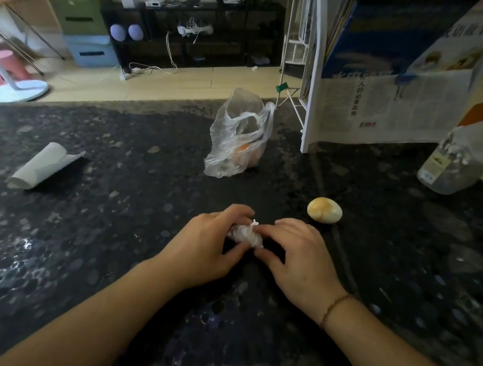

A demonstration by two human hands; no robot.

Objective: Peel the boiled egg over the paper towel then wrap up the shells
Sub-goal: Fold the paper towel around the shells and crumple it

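Note:
A crumpled white paper towel bundle (245,235) lies on the dark speckled counter (99,228) at the centre. My left hand (208,247) pinches its left side and my right hand (301,258) grips its right side; the fingers of both hide most of it. The shells do not show. A peeled boiled egg (324,210), pale with brown marbling, rests bare on the counter just beyond and to the right of my right hand.
A clear plastic bag (238,141) with something orange inside stands behind the bundle. A curled white paper sheet (43,167) lies at the left. A white rack with newspapers (388,87) stands at the back right, with a bottle (455,160) at the far right.

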